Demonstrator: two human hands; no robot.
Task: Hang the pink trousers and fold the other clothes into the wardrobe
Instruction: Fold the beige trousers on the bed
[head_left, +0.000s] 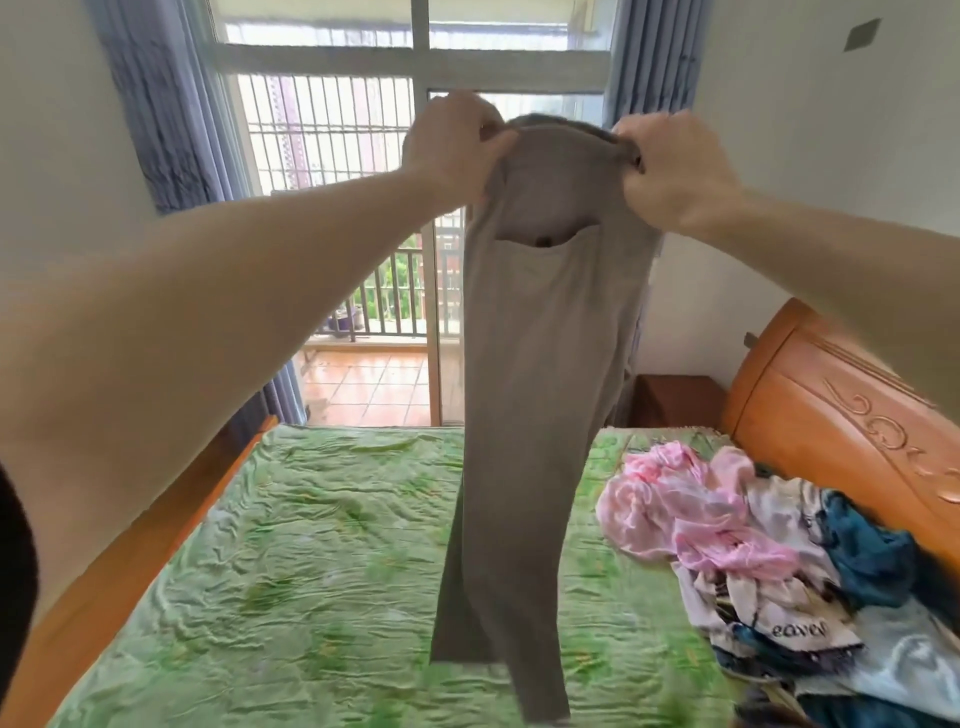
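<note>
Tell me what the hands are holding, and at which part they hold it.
Both hands, the left hand and the right hand, grip grey-brown trousers at the waistband, one at each side; the legs hang down above the bed.

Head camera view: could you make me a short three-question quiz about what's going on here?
1. True or false: both hands grip the grey-brown trousers at the waistband.
2. Where is the pink garment? A) on a hanger B) on the bed, in the clothes pile C) on the floor
3. Fill in: the trousers' legs hang down over the ____ bedspread.

Key: 1 true: left hand and right hand each hold a side. 2 B. 3 green.
</note>
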